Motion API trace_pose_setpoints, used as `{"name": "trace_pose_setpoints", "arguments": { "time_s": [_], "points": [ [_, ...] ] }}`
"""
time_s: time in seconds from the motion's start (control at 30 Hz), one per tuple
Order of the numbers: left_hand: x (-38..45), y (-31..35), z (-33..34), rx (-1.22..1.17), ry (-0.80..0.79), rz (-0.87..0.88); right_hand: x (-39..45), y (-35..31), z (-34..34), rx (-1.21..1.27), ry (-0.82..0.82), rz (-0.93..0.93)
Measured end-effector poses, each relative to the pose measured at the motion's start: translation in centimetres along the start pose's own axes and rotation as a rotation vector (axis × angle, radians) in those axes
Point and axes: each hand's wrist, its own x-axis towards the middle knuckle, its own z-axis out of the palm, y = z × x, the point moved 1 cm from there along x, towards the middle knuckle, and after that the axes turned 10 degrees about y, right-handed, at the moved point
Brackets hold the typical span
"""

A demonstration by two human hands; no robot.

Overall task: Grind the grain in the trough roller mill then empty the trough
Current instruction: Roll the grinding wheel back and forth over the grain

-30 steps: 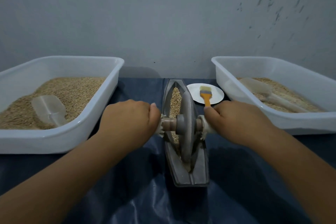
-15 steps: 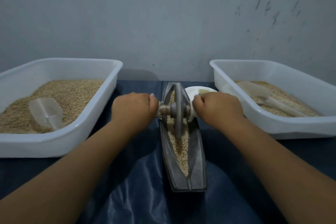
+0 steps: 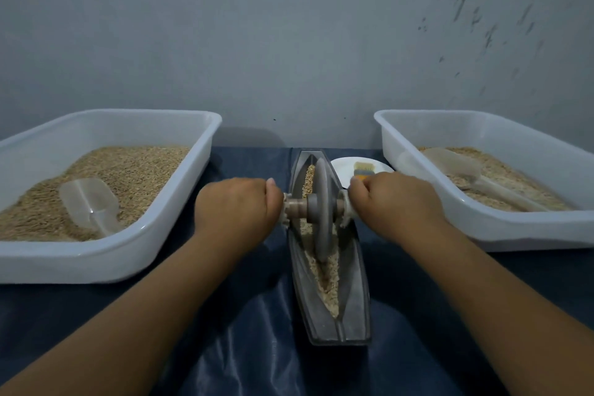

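- Two hands work at mid-frame: the left hand (image 3: 236, 207) is curled round the left end of the axle (image 3: 297, 205), and the right hand (image 3: 397, 202) is curled round its right end.
- One grey roller wheel (image 3: 322, 207) stands upright on that axle, between the two fists, its lower edge down in the trough (image 3: 355, 305).
- One long, narrow grey trough runs from centre frame toward the bottom, with grain (image 3: 329, 283) lying along its groove on both sides of the wheel.
- Two white tubs flank it: the left tub (image 3: 106, 262) at middle left and the right tub (image 3: 527, 231) at middle right, each holding grain.
- Two clear scoops, one per tub: the left scoop (image 3: 90, 202) lies on the grain, the right scoop (image 3: 466, 175) rests partly buried.
- One small white plate (image 3: 344, 167) sits just behind the right hand, with one brush (image 3: 363, 169) on it, partly hidden by the knuckles.
- One dark blue cloth (image 3: 257, 347) covers the table.
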Motion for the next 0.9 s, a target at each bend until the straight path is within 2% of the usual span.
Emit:
{"name": "trace_pose_setpoints", "arguments": {
  "time_s": [0.17, 0.33, 0.5, 0.57, 0.7, 0.77, 0.83, 0.9],
  "points": [
    [3.6, -0.7, 3.4, 0.069, -0.106, -0.034, 3.7, -0.6, 1.9, 0.020, 0.102, 0.014],
    [1.3, -0.7, 1.8, 0.036, -0.225, 0.000, 2.5, -0.1, 1.2, -0.073, 0.032, -0.064],
    [-2.0, -0.3, -2.5, 0.021, -0.186, -0.014, -1.6, -0.1, -2.3, -0.035, -0.090, -0.115],
    [-3.2, 0.1, -4.4, -0.001, -0.121, 0.079, -3.0, 0.1, -4.0, -0.028, -0.102, -0.153],
    [-3.4, -0.3, -4.9, 0.100, -0.142, 0.170, -3.0, 0.2, -4.3, -0.039, -0.134, -0.165],
    [-2.6, 0.0, -3.6, 0.201, -0.158, 0.206, -2.0, 0.2, -2.7, -0.041, -0.110, -0.128],
    [-1.2, 0.5, -2.4, 0.159, -0.127, 0.190, -0.5, 0.2, -0.8, -0.033, -0.048, -0.072],
    [0.4, 0.4, -0.5, 0.228, -0.127, 0.251, 1.4, 0.2, 0.8, -0.028, 0.018, -0.056]
  ]
}}
